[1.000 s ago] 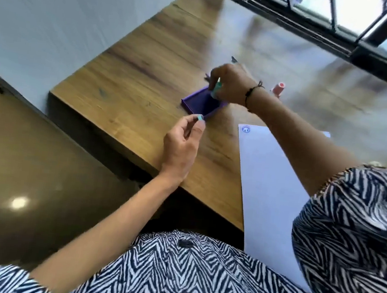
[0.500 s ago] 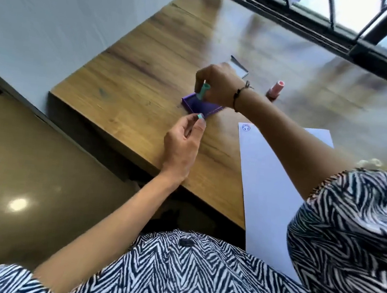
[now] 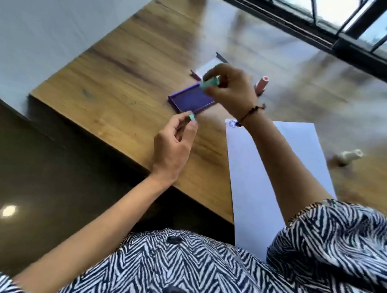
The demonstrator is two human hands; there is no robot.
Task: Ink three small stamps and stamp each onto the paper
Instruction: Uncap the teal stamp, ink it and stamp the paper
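Note:
My right hand (image 3: pixel 232 88) grips a small teal stamp (image 3: pixel 210 83), tilted just above the far edge of the open purple ink pad (image 3: pixel 189 98) on the wooden table (image 3: pixel 135 52). My left hand (image 3: pixel 175 142) hovers near the pad's front edge, pinching a small teal cap (image 3: pixel 192 117) between thumb and fingers. White paper (image 3: pixel 256 176) lies to the right with one round blue print (image 3: pixel 232 123) at its top left corner. A pink stamp (image 3: pixel 261 85) stands behind my right hand. A cream stamp (image 3: pixel 349 156) lies on its side at the right.
The pad's lid (image 3: pixel 208 65) lies just behind the pad. The table's left and front edges drop to a dark floor (image 3: pixel 17 175). A dark window frame (image 3: pixel 342 38) runs along the far side. My striped sleeves fill the bottom of the view.
My right hand has lifted the teal stamp off the ink pad's surface and tilted it. My left hand has stayed in place with the cap.

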